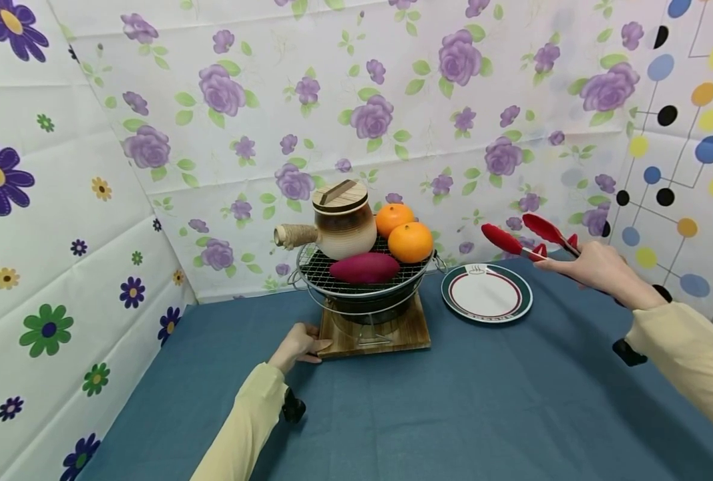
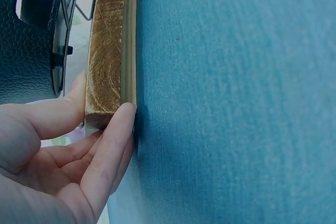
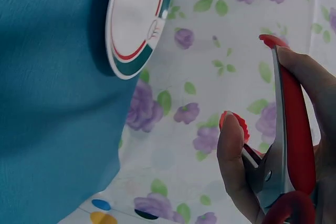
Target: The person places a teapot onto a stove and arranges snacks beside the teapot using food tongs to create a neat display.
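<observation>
My left hand [image 1: 299,344] pinches the near left corner of a square wooden board [image 1: 338,339], thumb on top and fingers at the underside, as the left wrist view shows. On that board stands a round tabletop grill [image 1: 365,300] in a wire frame. Its mesh carries a lidded clay pot [image 1: 346,227] with a wrapped handle, a purple sweet potato [image 1: 365,268] and two oranges [image 1: 411,242]. Raised at the right, my right hand [image 1: 603,267] grips red-tipped tongs [image 1: 527,250]; their tips stand apart with nothing between them.
A white plate [image 1: 487,294] with a green and red rim lies right of the grill. Blue cloth [image 1: 452,407] covers the table. Patterned sheets hang as walls at the back [image 1: 332,87], left [image 1: 44,200] and right.
</observation>
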A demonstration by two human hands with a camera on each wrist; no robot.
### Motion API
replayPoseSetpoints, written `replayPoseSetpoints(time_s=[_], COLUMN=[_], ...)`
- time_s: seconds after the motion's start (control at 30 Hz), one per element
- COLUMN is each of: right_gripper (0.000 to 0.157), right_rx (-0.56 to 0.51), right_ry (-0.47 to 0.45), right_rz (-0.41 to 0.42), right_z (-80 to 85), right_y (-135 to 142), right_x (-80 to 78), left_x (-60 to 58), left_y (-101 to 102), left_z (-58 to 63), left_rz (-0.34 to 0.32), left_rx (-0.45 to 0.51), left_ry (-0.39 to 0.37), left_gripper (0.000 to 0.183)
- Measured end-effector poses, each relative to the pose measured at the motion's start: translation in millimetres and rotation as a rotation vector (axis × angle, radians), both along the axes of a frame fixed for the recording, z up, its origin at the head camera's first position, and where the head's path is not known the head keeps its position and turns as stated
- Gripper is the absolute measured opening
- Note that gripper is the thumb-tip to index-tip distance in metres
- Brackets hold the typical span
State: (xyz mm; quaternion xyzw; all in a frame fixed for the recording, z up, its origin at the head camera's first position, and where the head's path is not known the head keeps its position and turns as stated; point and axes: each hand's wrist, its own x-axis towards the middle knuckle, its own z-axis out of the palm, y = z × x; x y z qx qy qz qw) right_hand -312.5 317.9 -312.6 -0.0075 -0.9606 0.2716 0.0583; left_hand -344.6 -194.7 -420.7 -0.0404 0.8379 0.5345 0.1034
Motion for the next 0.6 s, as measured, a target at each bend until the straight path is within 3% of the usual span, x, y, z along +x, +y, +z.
replayPoseSetpoints(time_s=[0.27,0.6], right_gripper=[0.065,0.064], right_rx=[0.004,0.019], right_ry=[-0.051,-0.060], right_rz=[0.001,-0.003], right_z=[-8.8,-25.5], right_y=[12,28], right_x=[0.0,-4.7], left_x=[-1.4,2.4], left_y=[-3,2], left_z=[-2.9,1.4], left_rz=[-0.025,0.003], left_rx=[-0.006,-0.010], left_ry=[0.012,-0.002], left_gripper=[0.055,0.045])
